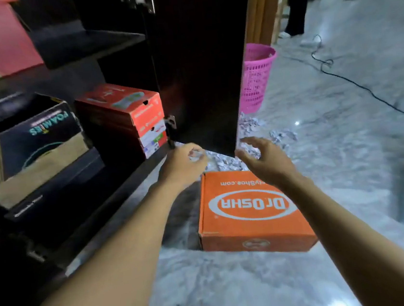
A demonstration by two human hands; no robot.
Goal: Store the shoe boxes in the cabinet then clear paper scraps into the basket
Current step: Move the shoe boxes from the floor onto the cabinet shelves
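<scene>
Both hands out over the floor beyond the far edge of the orange shoe box [250, 210], which lies flat below and nearer the body than either grip, long axis running away toward the open cabinet door [201, 65]. Left hand [184, 163] loosely curled, possibly around a paper scrap, cannot tell; right hand [259, 157] spread, grasping nothing, nearer the box. Stacked boxes [126, 116] already shelved on the left; pink basket [255, 78] beyond the door, paper scraps [250, 124] between.

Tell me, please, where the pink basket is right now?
The pink basket stands on the floor in the upper right of the head view, just behind the open cabinet door, with paper scraps at its foot.
</scene>
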